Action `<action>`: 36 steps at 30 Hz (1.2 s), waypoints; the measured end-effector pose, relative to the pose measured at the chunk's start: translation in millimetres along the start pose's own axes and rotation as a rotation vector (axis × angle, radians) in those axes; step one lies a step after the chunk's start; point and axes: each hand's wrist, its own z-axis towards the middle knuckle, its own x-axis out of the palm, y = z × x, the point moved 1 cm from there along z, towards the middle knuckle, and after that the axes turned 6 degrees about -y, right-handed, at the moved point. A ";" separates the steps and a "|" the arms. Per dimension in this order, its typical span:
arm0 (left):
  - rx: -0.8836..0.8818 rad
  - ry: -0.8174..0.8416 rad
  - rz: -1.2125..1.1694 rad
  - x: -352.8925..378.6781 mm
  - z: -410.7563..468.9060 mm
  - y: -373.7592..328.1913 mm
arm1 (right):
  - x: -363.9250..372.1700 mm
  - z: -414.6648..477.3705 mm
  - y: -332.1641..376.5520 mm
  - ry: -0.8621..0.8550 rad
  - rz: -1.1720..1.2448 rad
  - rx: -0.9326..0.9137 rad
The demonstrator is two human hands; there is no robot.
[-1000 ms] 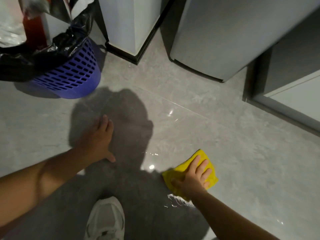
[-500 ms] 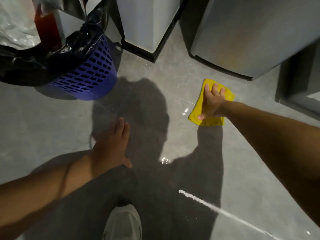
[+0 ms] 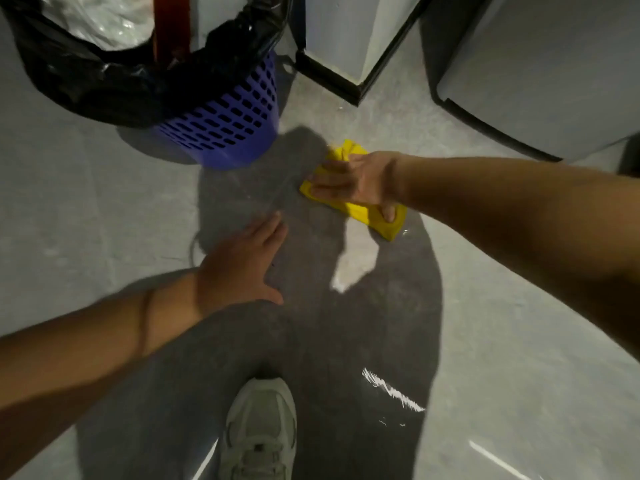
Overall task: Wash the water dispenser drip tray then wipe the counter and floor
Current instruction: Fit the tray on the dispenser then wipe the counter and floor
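Grey floor (image 3: 86, 220), blue bin (image 3: 228, 133) w/ black bag nearby. R hand (image 3: 356, 183) presses flat on yellow cloth (image 3: 360, 213), thumb gripping its edge. L hand (image 3: 242, 265) open, flat on floor.

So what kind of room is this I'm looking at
Probably a kitchen or pantry corner in a home or office. A purple bin with a black liner stands on the grey tiled floor beside appliance bases, and the right hand presses a yellow cloth to the floor.
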 end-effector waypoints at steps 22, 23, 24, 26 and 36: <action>0.030 0.086 0.097 12.2 -21.8 -24.6 | 95.1 -122.7 373.9 0.011 1.253 1.157; -0.019 0.089 0.083 11.7 -24.1 -22.5 | 86.6 -110.0 374.7 -0.002 1.340 1.248; -0.070 0.091 0.070 11.1 -26.2 -20.3 | 77.0 -96.6 371.0 -0.010 1.435 1.343; -0.135 0.098 0.059 9.5 -30.2 -16.1 | 57.1 -70.9 351.6 -0.026 1.614 1.538; -0.159 0.175 0.109 -1.5 -28.0 -8.3 | 34.7 10.1 144.3 -0.210 1.730 1.683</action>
